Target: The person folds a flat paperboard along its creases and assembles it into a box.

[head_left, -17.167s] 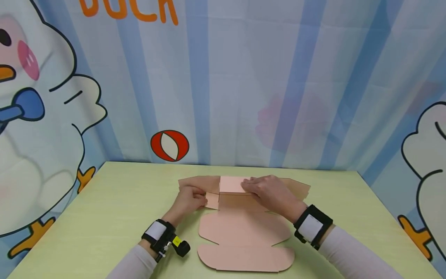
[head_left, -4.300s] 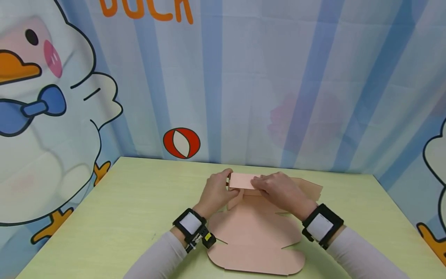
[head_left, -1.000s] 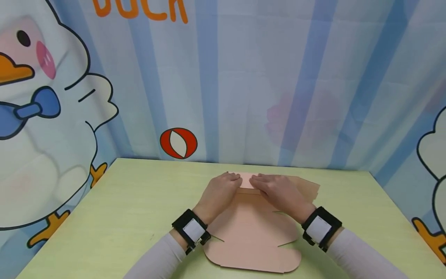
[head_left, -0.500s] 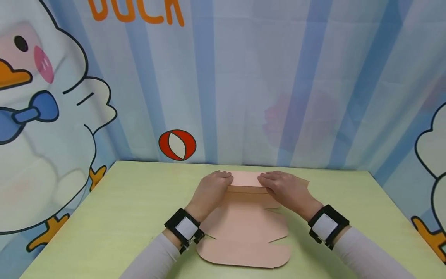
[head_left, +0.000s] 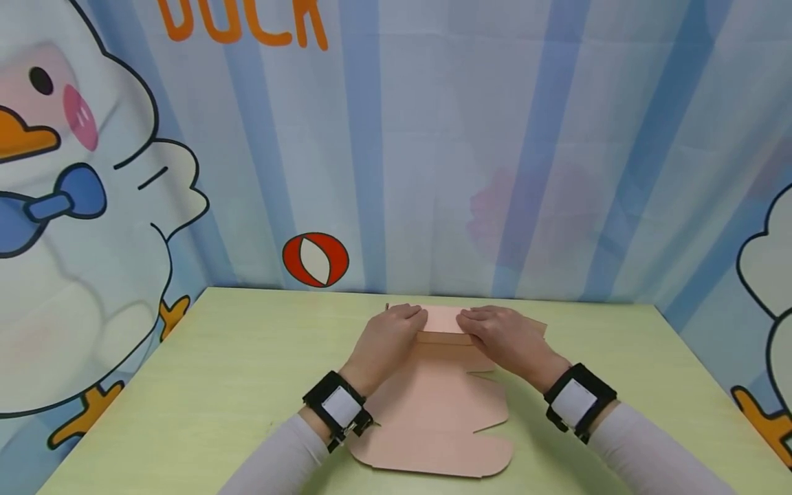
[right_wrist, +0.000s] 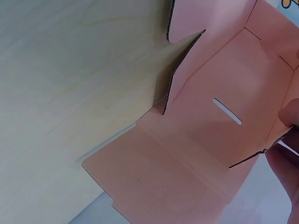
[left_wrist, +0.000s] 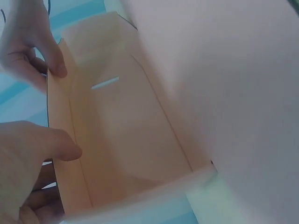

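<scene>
A pinkish-brown cardboard box blank [head_left: 433,405], partly folded, lies on the table with its wide lid panels toward the person. At its far end a wall is raised, with a pale strip [head_left: 441,318] along it. My left hand [head_left: 383,347] grips this wall near its left end; my right hand [head_left: 515,346] grips it further right. In the left wrist view both thumbs lie on the inner face, fingers behind. A slot [right_wrist: 227,111] cuts through the panel between the folded walls. The right end flap [right_wrist: 159,172] extends outward, unfolded. My left hand hides the left end in the head view.
The pale yellow-green table [head_left: 204,385] extends on both sides of the cardboard. Behind it hangs a blue striped curtain [head_left: 433,137] with cartoon ducks and a red ball print. Wrist cameras are strapped to both wrists.
Since 17 seconds ago, the left end flap, then spread outward, has been folded up. My left hand has moved from it onto the far wall. Lately both hands and the cardboard have shifted slightly.
</scene>
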Motion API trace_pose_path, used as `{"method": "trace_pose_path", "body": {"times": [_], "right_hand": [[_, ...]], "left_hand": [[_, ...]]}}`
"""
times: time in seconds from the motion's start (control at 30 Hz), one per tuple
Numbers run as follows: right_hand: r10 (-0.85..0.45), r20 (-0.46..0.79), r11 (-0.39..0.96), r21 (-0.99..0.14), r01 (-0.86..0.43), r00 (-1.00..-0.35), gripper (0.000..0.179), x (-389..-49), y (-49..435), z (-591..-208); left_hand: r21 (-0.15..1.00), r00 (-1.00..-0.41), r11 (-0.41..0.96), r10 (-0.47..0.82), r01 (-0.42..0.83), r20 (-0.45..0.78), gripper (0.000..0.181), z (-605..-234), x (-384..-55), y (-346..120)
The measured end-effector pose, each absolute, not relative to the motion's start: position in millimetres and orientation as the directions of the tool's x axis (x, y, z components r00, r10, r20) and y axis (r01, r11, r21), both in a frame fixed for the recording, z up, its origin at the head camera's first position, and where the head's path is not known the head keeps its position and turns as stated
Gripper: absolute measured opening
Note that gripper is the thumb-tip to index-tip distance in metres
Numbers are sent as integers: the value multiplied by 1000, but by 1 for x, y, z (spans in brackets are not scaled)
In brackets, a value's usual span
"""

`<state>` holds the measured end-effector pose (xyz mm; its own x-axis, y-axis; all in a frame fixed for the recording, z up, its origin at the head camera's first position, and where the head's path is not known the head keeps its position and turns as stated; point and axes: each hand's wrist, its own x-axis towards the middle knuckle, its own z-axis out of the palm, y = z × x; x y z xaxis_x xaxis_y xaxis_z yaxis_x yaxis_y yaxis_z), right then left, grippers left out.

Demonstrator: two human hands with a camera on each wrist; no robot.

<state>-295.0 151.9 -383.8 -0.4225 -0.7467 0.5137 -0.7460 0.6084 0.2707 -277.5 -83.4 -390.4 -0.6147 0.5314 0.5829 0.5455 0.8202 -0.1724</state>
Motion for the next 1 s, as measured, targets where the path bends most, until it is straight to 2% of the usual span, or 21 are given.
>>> {"method": "trace_pose_path", "body": {"times": [0.17,0.53,0.8,1.0], "right_hand": [[-742,518,610,257,-750,-426,18,-293,150,-384],[-730,520,626,248,-739,-443,16,-292,150,-386],[-715,559,605,191,-773,-421,15,-294,154,-385],[-697,568,625,181,-759,-438,21,-291,159,-387]], "left_hand": [[-200,-602,793,576,575,552,12,-392,-280,-68],[-250,-626,800,587,545,513,16,-390,-280,-58],[-225,-611,798,579,558,540,13,-390,-281,-57],[-213,-613,798,577,564,539,12,-391,-282,-57]]}}
